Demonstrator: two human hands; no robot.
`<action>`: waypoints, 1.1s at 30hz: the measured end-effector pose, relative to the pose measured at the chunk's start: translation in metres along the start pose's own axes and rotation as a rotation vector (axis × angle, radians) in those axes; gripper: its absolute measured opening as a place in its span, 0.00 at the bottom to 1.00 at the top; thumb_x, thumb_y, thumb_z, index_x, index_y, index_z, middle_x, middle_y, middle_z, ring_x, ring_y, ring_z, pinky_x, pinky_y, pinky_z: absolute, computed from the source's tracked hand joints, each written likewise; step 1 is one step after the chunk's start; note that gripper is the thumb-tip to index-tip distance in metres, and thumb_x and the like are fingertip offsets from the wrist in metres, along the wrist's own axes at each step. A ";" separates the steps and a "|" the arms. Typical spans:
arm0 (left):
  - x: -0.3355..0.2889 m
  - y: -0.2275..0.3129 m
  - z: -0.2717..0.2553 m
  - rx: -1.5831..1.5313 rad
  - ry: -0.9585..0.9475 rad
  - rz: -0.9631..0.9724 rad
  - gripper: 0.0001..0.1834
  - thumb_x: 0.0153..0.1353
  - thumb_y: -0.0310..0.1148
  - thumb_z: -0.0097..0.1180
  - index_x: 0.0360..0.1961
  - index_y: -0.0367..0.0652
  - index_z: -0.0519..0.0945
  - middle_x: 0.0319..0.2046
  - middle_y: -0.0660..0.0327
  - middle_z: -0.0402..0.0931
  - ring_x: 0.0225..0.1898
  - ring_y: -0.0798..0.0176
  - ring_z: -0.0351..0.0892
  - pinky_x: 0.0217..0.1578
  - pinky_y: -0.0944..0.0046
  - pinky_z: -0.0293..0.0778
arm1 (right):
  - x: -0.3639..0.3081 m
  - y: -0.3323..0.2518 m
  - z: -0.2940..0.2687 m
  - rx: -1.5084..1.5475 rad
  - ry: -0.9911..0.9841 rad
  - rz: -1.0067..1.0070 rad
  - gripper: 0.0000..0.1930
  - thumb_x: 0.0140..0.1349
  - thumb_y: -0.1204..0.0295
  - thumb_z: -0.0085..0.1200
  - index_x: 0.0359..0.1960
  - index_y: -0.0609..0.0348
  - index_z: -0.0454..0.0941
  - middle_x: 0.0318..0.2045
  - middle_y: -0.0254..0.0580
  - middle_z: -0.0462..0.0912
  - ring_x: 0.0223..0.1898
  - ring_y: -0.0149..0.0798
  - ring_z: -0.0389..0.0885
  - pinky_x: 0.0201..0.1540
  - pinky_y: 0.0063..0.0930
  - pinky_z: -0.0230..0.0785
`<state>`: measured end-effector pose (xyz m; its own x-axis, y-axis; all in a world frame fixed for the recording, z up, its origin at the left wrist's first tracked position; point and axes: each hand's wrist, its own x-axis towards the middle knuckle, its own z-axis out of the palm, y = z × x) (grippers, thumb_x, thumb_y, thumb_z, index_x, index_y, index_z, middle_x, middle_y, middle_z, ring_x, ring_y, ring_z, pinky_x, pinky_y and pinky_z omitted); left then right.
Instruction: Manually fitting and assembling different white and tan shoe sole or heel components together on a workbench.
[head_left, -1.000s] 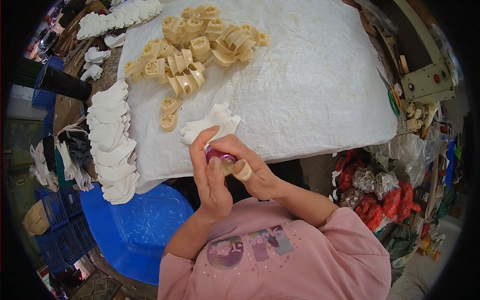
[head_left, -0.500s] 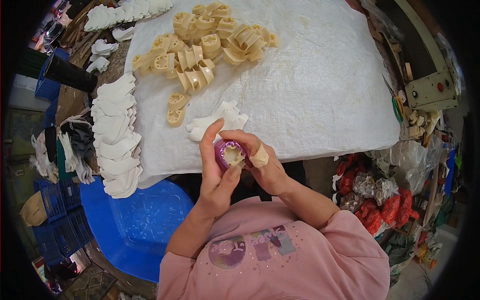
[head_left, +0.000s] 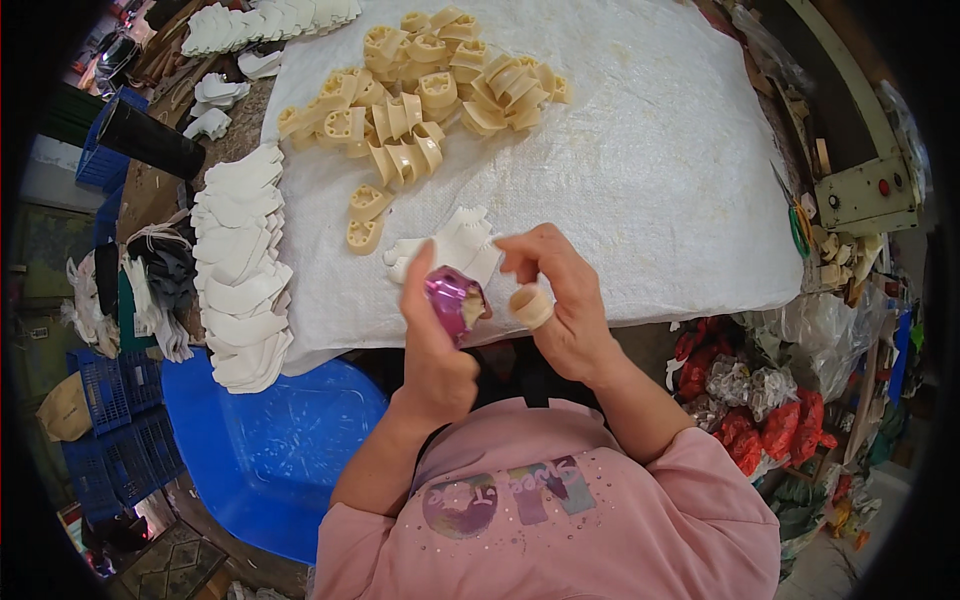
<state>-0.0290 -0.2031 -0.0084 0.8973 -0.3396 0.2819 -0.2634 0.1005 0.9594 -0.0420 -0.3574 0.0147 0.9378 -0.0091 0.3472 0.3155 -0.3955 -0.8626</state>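
Note:
My left hand is closed around a purple-covered shoe heel. Its shiny purple skin wraps the outside, and a pale hollow inside shows toward the right. My right hand is just to the right, apart from the heel, with thumb and forefinger spread and nothing visible between them. A beige band circles its thumb. Just beyond both hands, a few white cut pieces lie on the white woven cover. Two bare beige heels lie to their left.
A heap of beige heels covers the far left of the table. Overlapping white cut pieces line its left edge. Below sits a blue basin. Scissors lie by the right edge, near a metal machine.
My right hand has let go of the heel and moved right, its fingers opening. In my left hand, the heel has turned from its hollow end to its shiny purple side.

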 end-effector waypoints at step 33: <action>0.006 0.009 0.010 0.614 0.045 0.274 0.25 0.36 0.23 0.69 0.35 0.39 0.67 0.25 0.57 0.72 0.24 0.62 0.76 0.25 0.66 0.72 | -0.006 0.014 0.000 0.461 -0.147 0.211 0.11 0.65 0.68 0.44 0.39 0.63 0.74 0.32 0.37 0.77 0.36 0.29 0.74 0.41 0.24 0.66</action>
<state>-0.0293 -0.2133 0.0021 0.7796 -0.3371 0.5278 -0.6255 -0.3771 0.6831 -0.0432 -0.3631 0.0002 0.9878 0.0974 0.1215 0.1174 0.0465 -0.9920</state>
